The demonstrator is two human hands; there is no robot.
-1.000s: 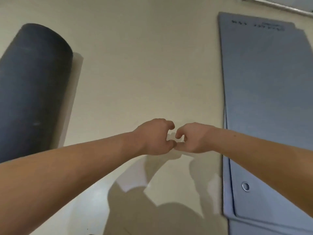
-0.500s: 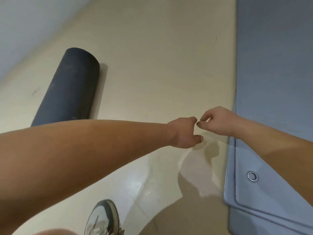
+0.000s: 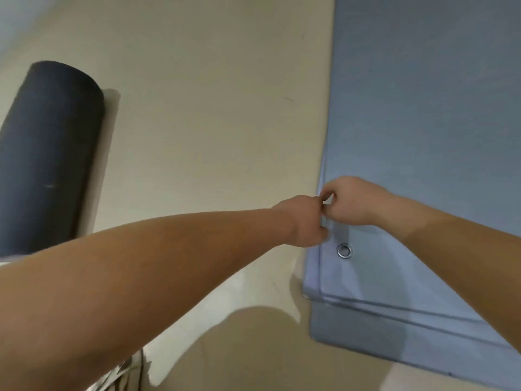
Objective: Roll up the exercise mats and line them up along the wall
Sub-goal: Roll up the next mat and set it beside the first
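Blue mats [image 3: 423, 108] flat on cream floor [image 3: 211, 108]; left hand [image 3: 303, 221], right hand [image 3: 352, 201] curled at edge, grip unclear.

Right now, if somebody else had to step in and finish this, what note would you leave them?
Left grip and right grip, the person's bare hands: fingers curled, meeting at the left edge of the blue mat; unclear whether they pinch it.
Blue mat lies flat on the floor, a second mat under it.
Done: one dark mat, rolled, lies on the floor to the left.
Left: roll both flat mats, line all up along the wall.
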